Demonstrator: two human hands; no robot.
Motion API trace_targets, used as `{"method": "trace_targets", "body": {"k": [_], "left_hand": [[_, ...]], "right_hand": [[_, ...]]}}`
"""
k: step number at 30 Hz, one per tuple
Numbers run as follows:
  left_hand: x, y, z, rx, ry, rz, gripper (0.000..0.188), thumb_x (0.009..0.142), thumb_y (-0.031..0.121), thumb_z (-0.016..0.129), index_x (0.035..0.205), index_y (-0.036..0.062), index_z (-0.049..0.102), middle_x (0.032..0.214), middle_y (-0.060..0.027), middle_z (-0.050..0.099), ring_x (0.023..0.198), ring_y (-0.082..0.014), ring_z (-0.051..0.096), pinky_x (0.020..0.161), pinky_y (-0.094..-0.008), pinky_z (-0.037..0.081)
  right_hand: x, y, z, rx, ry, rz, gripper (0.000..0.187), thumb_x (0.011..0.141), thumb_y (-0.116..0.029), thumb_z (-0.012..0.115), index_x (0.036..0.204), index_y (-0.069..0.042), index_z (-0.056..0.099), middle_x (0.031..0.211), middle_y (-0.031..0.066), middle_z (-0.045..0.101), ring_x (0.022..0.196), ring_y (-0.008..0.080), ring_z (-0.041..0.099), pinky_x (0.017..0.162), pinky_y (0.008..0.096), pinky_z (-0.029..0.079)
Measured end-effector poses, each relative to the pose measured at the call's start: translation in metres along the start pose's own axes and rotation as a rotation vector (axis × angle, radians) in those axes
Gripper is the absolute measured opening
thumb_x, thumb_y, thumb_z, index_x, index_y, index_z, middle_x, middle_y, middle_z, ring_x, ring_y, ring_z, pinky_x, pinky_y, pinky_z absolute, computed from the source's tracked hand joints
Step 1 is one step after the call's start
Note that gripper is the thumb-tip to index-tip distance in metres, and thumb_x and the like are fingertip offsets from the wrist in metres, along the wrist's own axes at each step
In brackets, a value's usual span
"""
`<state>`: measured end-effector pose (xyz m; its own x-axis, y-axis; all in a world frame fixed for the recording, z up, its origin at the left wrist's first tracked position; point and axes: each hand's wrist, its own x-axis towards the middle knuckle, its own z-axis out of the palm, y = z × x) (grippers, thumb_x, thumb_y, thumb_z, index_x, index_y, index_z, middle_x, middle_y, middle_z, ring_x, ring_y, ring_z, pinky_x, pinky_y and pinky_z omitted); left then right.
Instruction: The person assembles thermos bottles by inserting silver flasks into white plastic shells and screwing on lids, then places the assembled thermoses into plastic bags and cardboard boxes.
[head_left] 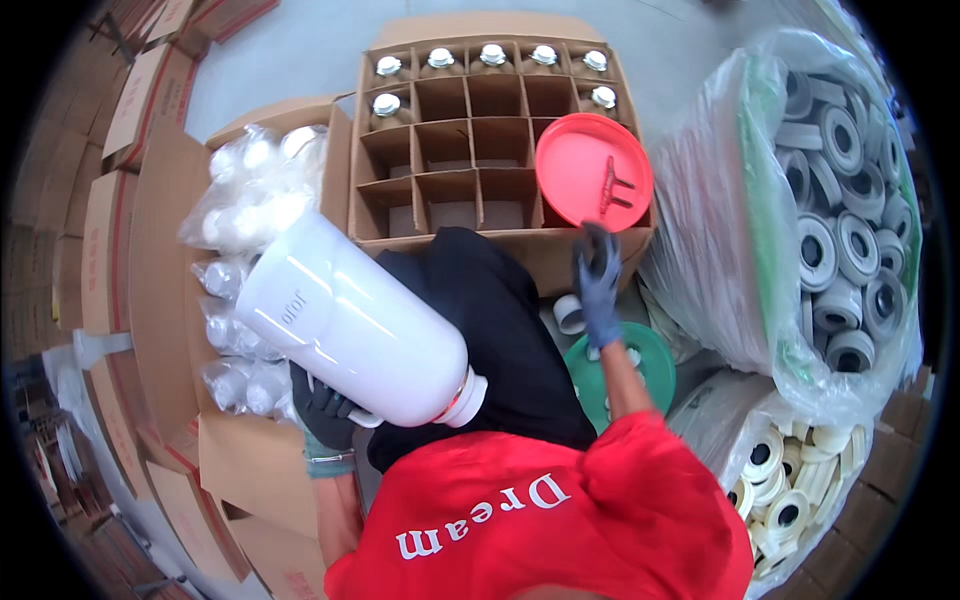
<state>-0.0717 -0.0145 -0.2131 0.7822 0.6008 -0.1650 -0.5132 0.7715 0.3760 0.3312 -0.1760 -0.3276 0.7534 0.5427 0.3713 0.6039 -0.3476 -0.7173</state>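
A large white thermos-like jug point(355, 325) lies slanted over my lap, its narrow neck with a red ring toward the lower right. My left hand point(325, 408), in a dark glove, is closed at the jug's side handle. My right hand point(598, 285), in a grey-blue glove, reaches to the near rim of a round red dish point(575, 165). Inside the dish lies a dark red forked piece point(612, 190), just beyond my fingertips. The right fingers are partly hidden and blurred, so I cannot see whether they hold anything. A white ring point(569, 314) sits beside the right wrist.
The red dish rests on a divided carton point(440, 242) with several silver-capped bottles point(492, 58). At left, an open carton point(165, 280) holds white pieces in plastic bags point(250, 185). A green dish point(650, 375) is below my right hand. Bags of grey rings point(838, 140) and cream rings point(765, 455) stand at right.
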Motion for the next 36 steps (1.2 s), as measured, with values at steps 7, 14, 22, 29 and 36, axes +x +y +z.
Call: {"method": "trace_targets", "body": {"k": [7,14,22,29,36], "left_hand": [[0.051,-0.023,0.118,0.816,0.360,-0.428,0.036,0.092,0.022,0.061,0.122,0.0024,0.058,0.086,-0.0013,0.064,0.067,-0.0089,0.058,0.053,-0.0237,0.048],[0.051,-0.050,0.098,0.910,0.120,-0.520,0.044,0.090,0.024,0.067,0.128,0.0033,0.059,0.082,0.0054,0.063,0.055,-0.0008,0.043,0.048,-0.0172,0.034],[0.070,-0.047,0.058,0.945,-0.094,-0.500,0.044,0.090,0.025,0.066,0.127,0.0032,0.060,0.079,0.0050,0.062,0.051,-0.0005,0.040,0.044,-0.0179,0.028],[0.046,-0.061,0.105,0.940,0.053,-0.549,0.046,0.092,0.019,0.062,0.133,-0.0008,0.053,0.113,-0.0053,0.066,0.088,-0.0057,0.059,0.073,-0.0205,0.050],[-0.030,-0.097,0.155,1.821,0.026,-0.184,0.086,0.084,0.013,0.067,0.150,-0.0026,0.015,0.088,-0.0248,0.064,0.074,-0.0341,0.066,0.069,-0.0355,0.050]], "right_hand": [[0.132,0.116,-0.002,-0.649,-0.358,0.365,0.059,0.077,-0.033,0.073,0.118,-0.002,0.044,0.104,0.0266,0.060,0.096,0.0414,0.062,0.078,0.0479,0.050],[0.121,0.003,-0.044,0.684,-0.526,0.434,0.038,0.081,-0.015,0.066,0.113,-0.002,0.050,0.091,0.0089,0.063,0.081,0.0183,0.063,0.072,0.0318,0.052],[0.072,-0.158,-0.141,0.431,-1.059,-0.903,0.052,0.065,-0.017,0.072,0.116,-0.017,0.061,0.108,0.0090,0.056,0.106,0.0332,0.050,0.097,0.0529,0.039],[0.042,-0.166,-0.145,0.138,-1.116,-0.462,0.043,0.070,-0.017,0.071,0.111,-0.012,0.057,0.100,0.0111,0.060,0.088,0.0339,0.061,0.074,0.0441,0.050],[0.039,-0.140,-0.095,0.363,-1.028,-0.016,0.036,0.085,-0.031,0.067,0.104,-0.004,0.054,0.078,0.0215,0.058,0.071,0.0370,0.059,0.066,0.0400,0.047]]}}
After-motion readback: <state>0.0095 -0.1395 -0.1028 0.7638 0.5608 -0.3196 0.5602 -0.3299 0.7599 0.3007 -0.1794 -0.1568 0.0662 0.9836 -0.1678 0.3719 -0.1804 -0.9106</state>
